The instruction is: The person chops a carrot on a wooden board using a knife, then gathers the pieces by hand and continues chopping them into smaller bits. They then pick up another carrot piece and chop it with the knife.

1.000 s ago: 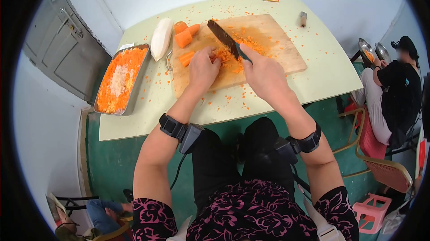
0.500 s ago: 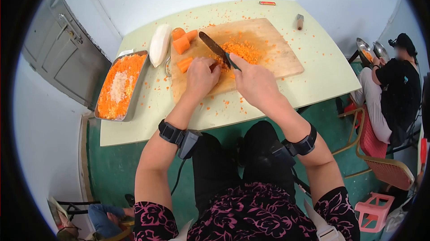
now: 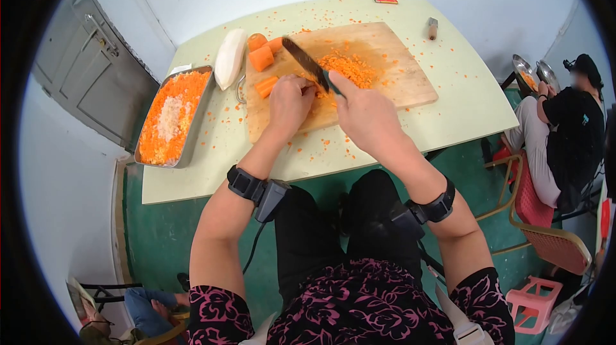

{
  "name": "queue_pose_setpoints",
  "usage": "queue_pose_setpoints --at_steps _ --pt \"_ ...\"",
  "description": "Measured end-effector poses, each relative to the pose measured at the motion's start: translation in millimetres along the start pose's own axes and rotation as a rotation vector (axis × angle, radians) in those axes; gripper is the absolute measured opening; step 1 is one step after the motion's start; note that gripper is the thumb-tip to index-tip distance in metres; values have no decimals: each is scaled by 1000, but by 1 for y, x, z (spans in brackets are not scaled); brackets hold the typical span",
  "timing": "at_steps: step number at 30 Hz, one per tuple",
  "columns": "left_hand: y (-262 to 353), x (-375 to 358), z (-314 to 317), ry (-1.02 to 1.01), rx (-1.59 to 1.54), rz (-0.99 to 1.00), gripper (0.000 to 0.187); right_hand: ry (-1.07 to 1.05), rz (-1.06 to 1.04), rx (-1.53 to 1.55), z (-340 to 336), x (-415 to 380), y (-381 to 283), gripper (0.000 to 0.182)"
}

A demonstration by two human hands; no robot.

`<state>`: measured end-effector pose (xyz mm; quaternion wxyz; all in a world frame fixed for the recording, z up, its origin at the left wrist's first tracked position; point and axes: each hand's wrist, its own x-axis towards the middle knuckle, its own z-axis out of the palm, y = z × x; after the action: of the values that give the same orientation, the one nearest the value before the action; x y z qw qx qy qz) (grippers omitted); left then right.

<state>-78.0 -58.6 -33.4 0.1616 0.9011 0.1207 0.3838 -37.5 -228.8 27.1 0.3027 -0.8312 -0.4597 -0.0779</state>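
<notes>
Gripped in my right hand point(image 3: 366, 109), the knife point(image 3: 304, 61) has shifted left across the board point(image 3: 410, 82), leaving diced carrot point(image 3: 351, 70) rightward; chopping seems to near my curled left hand point(image 3: 287, 102) (pinch hidden from me).

over the cutting board point(image 3: 410, 82), the left hand point(image 3: 289, 104) hides whatever lies beneath it, and the right hand point(image 3: 366, 112) covers most of the kitchen knife handle point(image 3: 333, 83).

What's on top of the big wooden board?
On the wooden board are a heap of chopped orange bits and, near its left edge, cut carrot pieces. The knife in the right hand crosses above it. The left hand hides whatever is underneath.
</notes>
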Motion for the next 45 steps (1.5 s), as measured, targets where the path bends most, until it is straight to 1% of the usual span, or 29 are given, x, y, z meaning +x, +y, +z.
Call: queue_pose_setpoints --at_steps 3,6,10,12,15,16,19,21,25,27,28,30,33,36,39,45 --pt "-1 2 0 -12 25 13 11 21 -52 -36 6 1 2 35" --pt "-1 0 1 3 19 8 11 6 11 32 -12 1 -5 35" --pt "-1 0 -1 -11 1 32 11 19 2 -5 -1 1 4 36" --pt "0 2 -1 -6 6 13 10 23 -3 -14 -1 2 4 36" --pt "0 -1 1 18 -16 15 10 -36 61 32 -18 4 -5 36" --pt "-1 -1 1 34 -28 24 10 -44 53 12 -12 3 -2 36" --pt "1 0 -2 -41 28 9 11 -33 39 -23 1 3 5 37" --pt "3 0 -2 -15 24 5 11 -5 43 -7 -1 4 4 37" --pt "0 -1 0 7 15 32 10 -21 52 -11 -8 4 0 37" --pt "4 0 -2 -35 17 -1 10 -47 63 -64 -3 6 5 36" --pt "5 0 -3 -56 18 -19 10 -34 71 -48 -6 7 5 36" --pt "3 -1 -2 -34 -3 -16 11 -19 95 -13 -12 6 4 36" --pt "3 -2 -2 -40 2 -5 13 -10 68 -81 -5 4 10 36" --pt "4 1 -4 -40 -8 7 14 30 50 -68 -8 6 13 35" --pt "3 -2 -3 -39 -19 2 15 39 101 -48 -21 6 8 34" --pt "5 0 -2 -26 -25 -10 13 65 78 -92 -12 3 19 33"
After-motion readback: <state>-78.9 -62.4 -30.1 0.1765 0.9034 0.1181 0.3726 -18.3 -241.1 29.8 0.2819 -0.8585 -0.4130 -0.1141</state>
